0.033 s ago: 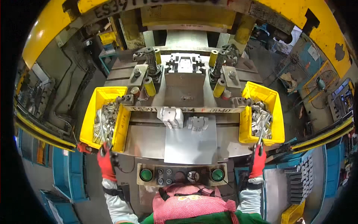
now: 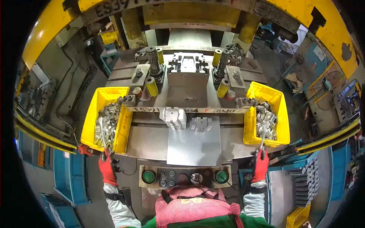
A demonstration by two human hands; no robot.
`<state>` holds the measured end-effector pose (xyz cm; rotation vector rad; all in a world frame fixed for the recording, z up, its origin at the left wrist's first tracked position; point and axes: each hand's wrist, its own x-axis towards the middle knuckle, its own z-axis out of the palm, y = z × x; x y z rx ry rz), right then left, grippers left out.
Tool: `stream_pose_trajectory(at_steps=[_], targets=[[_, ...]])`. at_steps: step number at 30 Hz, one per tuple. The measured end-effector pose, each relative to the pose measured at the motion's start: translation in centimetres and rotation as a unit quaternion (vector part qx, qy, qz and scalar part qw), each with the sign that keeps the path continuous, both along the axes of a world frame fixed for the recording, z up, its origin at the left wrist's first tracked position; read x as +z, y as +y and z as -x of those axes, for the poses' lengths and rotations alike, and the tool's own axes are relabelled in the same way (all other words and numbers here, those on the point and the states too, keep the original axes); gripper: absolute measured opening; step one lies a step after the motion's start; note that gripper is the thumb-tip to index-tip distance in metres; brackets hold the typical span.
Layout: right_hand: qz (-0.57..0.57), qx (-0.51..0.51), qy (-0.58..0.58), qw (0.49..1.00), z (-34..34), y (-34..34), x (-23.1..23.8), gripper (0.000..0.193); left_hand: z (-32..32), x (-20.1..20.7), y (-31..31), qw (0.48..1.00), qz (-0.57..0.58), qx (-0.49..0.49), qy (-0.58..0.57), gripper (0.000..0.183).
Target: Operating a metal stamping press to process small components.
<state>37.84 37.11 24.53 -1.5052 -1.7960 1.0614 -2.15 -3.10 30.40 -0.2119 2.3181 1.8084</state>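
Observation:
My left hand (image 2: 107,169), in a red glove with dark fingertips, is closed at the near edge of the left yellow bin (image 2: 126,133). From its fingers a slim, pale metal tool (image 2: 101,127) runs in over a heap of small silvery metal parts (image 2: 110,117). At the right yellow bin (image 2: 283,114) my right hand (image 2: 261,165), gloved the same way, is closed round a similar slim metal tool (image 2: 263,140). That tool's far end blends into the metal parts (image 2: 266,117) there, so I cannot make out its tip.
Between the bins, two stacks of silvery formed pieces (image 2: 174,118) (image 2: 201,124) stand on a metal sheet (image 2: 194,152). Behind is a press die (image 2: 188,85) with upright posts (image 2: 154,62). A control panel with green buttons (image 2: 148,176) lies close to my body.
My right hand and its tool have shifted slightly left. The left hand stays almost where it was, and the bins and stacks look the same.

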Motion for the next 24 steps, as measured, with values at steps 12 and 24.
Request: stream_pose_trajectory(at_steps=[12,24], targets=[[0.303,0.207,0.208,0.907,13.8,-6.7,3.7,0.042,-4.3,-2.7,1.7,0.994,-0.109,-0.007,0.003,0.028],[-0.036,0.242,0.195,0.95,34.2,7.6,8.0,0.033,-5.6,-3.8,0.4,0.991,-0.133,0.019,-0.005,0.025]])
